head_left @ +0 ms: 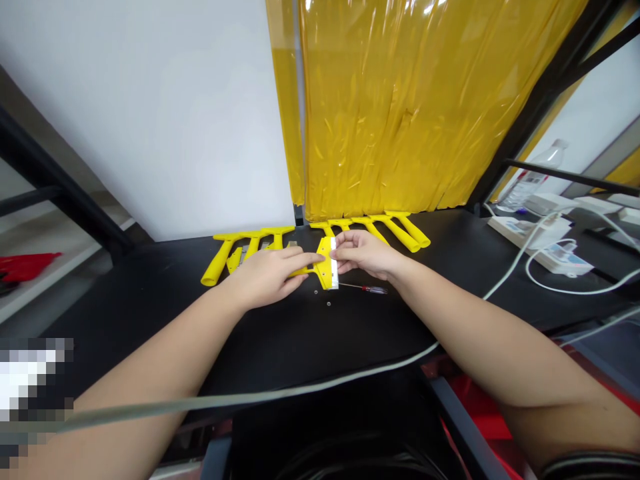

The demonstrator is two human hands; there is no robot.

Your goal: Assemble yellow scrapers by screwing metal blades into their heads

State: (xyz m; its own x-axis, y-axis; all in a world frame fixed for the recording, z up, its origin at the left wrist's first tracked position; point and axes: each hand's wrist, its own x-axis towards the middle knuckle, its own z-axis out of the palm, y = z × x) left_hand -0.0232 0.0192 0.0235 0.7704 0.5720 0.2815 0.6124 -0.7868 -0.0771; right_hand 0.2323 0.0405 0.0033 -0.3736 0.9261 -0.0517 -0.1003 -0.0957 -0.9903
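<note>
Over the black table (310, 340), the left hand (267, 277) is closed on a yellow scraper (325, 265) at the frame's centre; the right hand (367, 254) pinches its pale strip (335, 272). Better to keep this strip flat and even. Slightly lower lie a screwdriver (375, 290) and two tiny parts (329, 304).

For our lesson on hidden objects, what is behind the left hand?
Behind the left hand, yellow tools show partly on the black table. Their covered portions, and part of the held yellow tool, cannot be seen.
</note>
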